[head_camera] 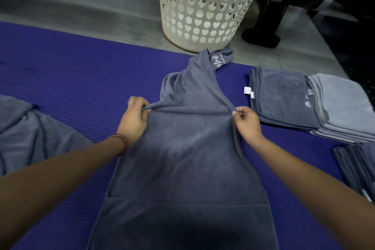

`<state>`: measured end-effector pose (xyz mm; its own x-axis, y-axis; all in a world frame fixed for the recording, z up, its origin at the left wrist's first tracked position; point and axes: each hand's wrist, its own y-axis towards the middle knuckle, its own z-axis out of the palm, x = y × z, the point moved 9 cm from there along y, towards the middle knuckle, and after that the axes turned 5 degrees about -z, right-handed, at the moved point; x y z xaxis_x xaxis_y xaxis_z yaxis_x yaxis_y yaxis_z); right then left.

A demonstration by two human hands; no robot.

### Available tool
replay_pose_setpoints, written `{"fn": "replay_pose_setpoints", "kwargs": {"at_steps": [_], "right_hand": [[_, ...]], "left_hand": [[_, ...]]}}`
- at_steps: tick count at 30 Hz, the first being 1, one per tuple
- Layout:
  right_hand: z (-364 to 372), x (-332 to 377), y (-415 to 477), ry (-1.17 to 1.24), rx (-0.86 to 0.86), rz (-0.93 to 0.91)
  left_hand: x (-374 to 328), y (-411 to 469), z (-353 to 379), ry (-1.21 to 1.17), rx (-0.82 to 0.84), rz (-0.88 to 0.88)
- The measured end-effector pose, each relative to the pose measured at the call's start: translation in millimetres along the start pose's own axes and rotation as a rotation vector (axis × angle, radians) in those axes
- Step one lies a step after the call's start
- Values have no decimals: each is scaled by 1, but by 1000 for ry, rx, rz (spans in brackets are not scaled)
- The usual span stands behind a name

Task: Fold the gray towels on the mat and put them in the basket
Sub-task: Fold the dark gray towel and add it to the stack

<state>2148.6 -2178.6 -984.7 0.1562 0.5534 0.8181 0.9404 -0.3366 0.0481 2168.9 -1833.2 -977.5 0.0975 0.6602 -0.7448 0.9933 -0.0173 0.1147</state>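
A dark gray terry towel [188, 158] is lying lengthwise on a ribbed blue foam mat [71, 71], its middle pulled up taut; folded gray towels [284, 99] are resting at the mat's right, a white perforated basket [203, 6] standing just beyond it.

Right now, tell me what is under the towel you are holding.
The gray towel lies on the blue mat, which shows along both its sides. The left hand and right hand pinch it up at mid-length. Anything else beneath it is covered by the cloth.
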Motion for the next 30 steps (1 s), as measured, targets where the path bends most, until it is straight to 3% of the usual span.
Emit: {"fn": "replay_pose_setpoints", "kwargs": {"at_steps": [2,4,7,9,11,14,16,19,27,30], "right_hand": [[-10,-11,-12,134,-37,77],[-6,-24,-27,159,74,177],[5,-36,-40,-198,423,222],[5,-36,-34,-369,521,263],[2,-22,-9,-328,407,221],[4,4,26,25,163,225],[32,2,33,296,216,376],[67,-4,44,343,271,382],[83,-29,78,58,206,253],[79,-24,78,105,187,279]], "left_hand": [[-12,-17,4,56,102,209],[-16,-34,17,146,284,374],[-16,-56,38,387,526,575],[-16,-52,38,390,510,515],[-16,-29,27,178,368,276],[-6,9,31,-49,187,-30],[-1,32,47,-112,186,-126],[-1,63,74,-88,286,-147],[0,97,103,-242,242,-191],[-11,99,100,-272,260,-156]]}}
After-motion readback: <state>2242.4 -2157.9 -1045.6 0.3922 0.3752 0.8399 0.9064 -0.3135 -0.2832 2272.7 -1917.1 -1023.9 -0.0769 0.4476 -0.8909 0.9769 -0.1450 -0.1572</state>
